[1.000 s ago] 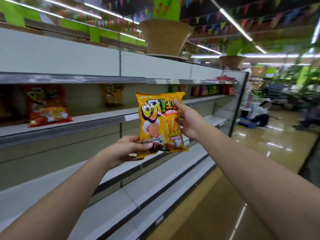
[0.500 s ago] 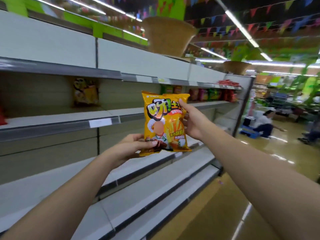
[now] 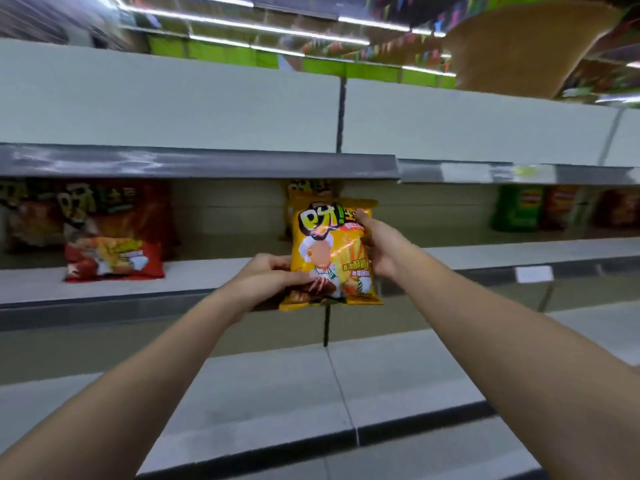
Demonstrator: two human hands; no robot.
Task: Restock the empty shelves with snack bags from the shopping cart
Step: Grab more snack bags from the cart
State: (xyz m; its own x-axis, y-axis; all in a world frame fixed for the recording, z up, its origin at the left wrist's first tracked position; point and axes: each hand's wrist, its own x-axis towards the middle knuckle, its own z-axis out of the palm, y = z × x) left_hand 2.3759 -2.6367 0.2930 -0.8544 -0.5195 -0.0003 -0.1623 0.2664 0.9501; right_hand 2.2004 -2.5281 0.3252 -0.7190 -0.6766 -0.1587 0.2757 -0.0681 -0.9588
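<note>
Forearms out, near and low. Left hand [image 3: 273, 277] pinching the bottom left corner of the yellow snack bag [image 3: 332, 252], thumb across the front; right hand [image 3: 379, 245] closed round the upper right edge. Swung since a second ago from down the aisle to square-on at the shelving. Bag upright, long axis vertical, print facing back, held before the middle shelf [image 3: 214, 275]. Beyond, a matching yellow bag [image 3: 304, 192] standing at the back; placement likely close.

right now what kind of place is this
Most likely a supermarket snack aisle: long tiered shelves with price-strip edges, snack bags such as the red bag and green bag, and strip lights overhead.
</note>
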